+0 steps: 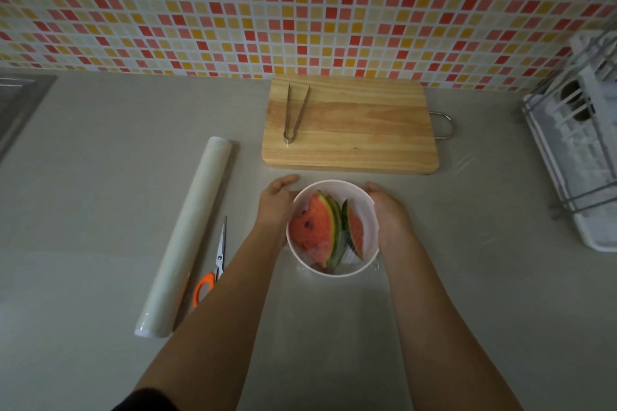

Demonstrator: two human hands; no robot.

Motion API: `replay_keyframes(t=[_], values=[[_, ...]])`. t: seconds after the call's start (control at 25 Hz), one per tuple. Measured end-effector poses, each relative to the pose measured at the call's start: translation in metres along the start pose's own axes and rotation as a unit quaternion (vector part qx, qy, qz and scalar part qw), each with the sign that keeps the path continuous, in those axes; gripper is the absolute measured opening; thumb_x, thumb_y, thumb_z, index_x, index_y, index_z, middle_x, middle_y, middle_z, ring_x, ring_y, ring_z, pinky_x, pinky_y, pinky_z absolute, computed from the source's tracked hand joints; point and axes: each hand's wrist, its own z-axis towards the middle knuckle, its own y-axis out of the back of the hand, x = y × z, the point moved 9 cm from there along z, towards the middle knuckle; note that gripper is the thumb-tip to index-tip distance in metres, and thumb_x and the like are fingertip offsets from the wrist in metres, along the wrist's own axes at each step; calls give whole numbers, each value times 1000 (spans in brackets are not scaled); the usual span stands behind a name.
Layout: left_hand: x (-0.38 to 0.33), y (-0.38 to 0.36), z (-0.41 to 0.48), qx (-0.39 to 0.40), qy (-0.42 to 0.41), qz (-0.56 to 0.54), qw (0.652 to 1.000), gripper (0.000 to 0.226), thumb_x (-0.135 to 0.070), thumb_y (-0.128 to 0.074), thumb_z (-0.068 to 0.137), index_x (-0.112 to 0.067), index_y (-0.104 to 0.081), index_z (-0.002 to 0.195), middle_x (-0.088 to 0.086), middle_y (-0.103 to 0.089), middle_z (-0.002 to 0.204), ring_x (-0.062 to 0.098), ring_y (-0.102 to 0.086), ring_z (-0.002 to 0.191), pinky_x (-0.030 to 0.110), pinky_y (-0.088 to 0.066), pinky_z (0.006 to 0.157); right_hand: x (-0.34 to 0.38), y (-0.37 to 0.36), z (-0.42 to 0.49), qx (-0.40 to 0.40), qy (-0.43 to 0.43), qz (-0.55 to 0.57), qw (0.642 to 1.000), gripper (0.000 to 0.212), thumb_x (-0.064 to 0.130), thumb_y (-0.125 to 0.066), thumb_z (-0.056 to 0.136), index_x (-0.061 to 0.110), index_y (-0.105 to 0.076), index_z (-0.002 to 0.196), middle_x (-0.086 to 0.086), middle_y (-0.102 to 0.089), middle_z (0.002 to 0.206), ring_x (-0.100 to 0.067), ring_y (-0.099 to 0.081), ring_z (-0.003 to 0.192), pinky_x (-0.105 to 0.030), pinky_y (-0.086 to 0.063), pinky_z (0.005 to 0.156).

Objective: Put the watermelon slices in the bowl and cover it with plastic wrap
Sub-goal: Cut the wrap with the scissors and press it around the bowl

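A white bowl (362, 269) stands on the counter near me with several watermelon slices (315, 230) leaning inside. A clear sheet of plastic wrap (337, 304) lies over the bowl and trails down onto the counter toward me. My left hand (277, 202) presses against the bowl's left side, fingers flat and pointing away from me. My right hand (387, 207) cups the bowl's right side, under or against the wrap. Whether the fingers pinch the film is hard to tell.
A roll of plastic wrap (187, 237) lies diagonally to the left, with orange-handled scissors (213, 267) beside it. A wooden cutting board (350, 130) with metal tongs (293, 113) sits behind the bowl. A white dish rack (581, 150) stands at right, a sink (16, 103) at far left.
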Motion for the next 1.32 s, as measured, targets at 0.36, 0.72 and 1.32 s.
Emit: replay_keyframes(t=[0.36,0.72,1.32], values=[[-2,-1,-3,6,16,-11,1000,44,13,-41,78,-16,-67,98,17,-62,82,29,-62,69,32,-57,59,7,10,3,-36,58,128,989,48,5,-39,87,24,-54,128,-7,-60,124,-28,-60,108,-43,-44,102],[-1,1,-7,-12,28,-35,999,41,14,-42,83,-8,-66,107,16,-63,86,29,-62,70,26,-51,40,12,89,-37,-233,250,325,882,19,-2,-40,91,11,-54,94,0,-55,78,-12,-54,74,-19,-45,71],[4,3,-4,-7,18,-50,999,27,7,-51,85,-15,-66,87,15,-65,90,28,-64,72,27,-52,46,-19,51,-36,-163,230,-2,959,35,30,-40,98,7,-56,76,-8,-62,72,-26,-59,71,-27,-44,65]])
